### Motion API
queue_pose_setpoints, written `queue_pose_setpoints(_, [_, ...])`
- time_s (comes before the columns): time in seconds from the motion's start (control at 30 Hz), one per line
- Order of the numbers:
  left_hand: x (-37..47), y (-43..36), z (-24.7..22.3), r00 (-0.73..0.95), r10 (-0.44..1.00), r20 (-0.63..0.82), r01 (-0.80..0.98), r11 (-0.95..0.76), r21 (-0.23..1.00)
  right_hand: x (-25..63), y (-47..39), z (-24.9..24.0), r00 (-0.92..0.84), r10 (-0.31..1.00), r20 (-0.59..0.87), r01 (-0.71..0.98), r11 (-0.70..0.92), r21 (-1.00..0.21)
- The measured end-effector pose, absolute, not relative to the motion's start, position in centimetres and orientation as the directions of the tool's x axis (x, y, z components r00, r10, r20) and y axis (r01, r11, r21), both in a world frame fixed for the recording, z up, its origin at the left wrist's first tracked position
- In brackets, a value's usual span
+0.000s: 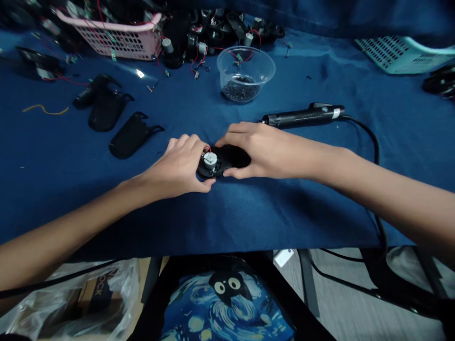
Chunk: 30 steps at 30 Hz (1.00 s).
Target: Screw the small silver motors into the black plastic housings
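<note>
Both hands grip one black plastic housing lying low over the blue cloth. A small silver motor with a red wire sits in its left end. My left hand curls round that left end, thumb at the near side. Across from it, my right hand holds the right end, fingers on the far edge and thumb on the near edge. Part of the housing is hidden under the right palm. Just beyond the right hand lies a black electric screwdriver, its tip partly covered by the hand.
Black plastic covers lie at left. A clear tub of small dark screws stands beyond the hands. Behind are a pink basket, several wired motor parts and a green basket. The screwdriver's cable runs down the right side.
</note>
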<state>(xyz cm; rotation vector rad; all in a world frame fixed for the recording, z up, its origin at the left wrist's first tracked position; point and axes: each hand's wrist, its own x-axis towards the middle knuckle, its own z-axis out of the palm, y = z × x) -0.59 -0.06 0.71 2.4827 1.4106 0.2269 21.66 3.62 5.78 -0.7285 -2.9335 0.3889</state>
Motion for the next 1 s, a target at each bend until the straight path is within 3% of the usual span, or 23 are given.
queue_pose_setpoints(0.1, [-1.5, 0.5, 2.3, 0.533, 0.842, -0.086, 0.808, -0.476, 0.346, 21.6, 3.6, 5.9, -0.878, 0.477, 0.015, 0.457, 0.85, -0.261])
queue_pose_setpoints(0.27, [-1.1, 0.8, 4.6, 0.538, 0.843, 0.017, 0.796, -0.514, 0.32, 21.4, 3.4, 6.1, -0.873, 0.488, 0.002, 0.471, 0.842, -0.262])
queue_pose_setpoints(0.37, [-0.1, 0.9, 4.5, 0.549, 0.836, -0.014, 0.801, -0.522, 0.294, 21.5, 3.5, 6.0, -0.873, 0.487, 0.011, 0.465, 0.841, -0.276])
queue_pose_setpoints(0.6, [0.6, 1.7, 4.5, 0.594, 0.803, -0.051, 0.795, -0.575, 0.194, 22.1, 3.2, 5.9, -0.875, 0.483, -0.013, 0.467, 0.838, -0.281])
queue_pose_setpoints(0.77, [0.7, 1.4, 4.9, 0.631, 0.77, -0.092, 0.776, -0.624, 0.099, 22.6, 2.6, 5.4, -0.866, 0.496, 0.06, 0.465, 0.845, -0.266])
queue_pose_setpoints(0.87, [0.2, 1.6, 4.9, 0.655, 0.751, -0.083, 0.754, -0.643, 0.134, 22.5, 2.7, 5.2, -0.866, 0.498, 0.048, 0.47, 0.843, -0.262])
queue_pose_setpoints(1.0, [-2.0, 2.7, 5.9, 0.638, 0.77, -0.016, 0.732, -0.599, 0.325, 22.0, 2.7, 5.6, -0.871, 0.492, 0.008, 0.477, 0.849, -0.226])
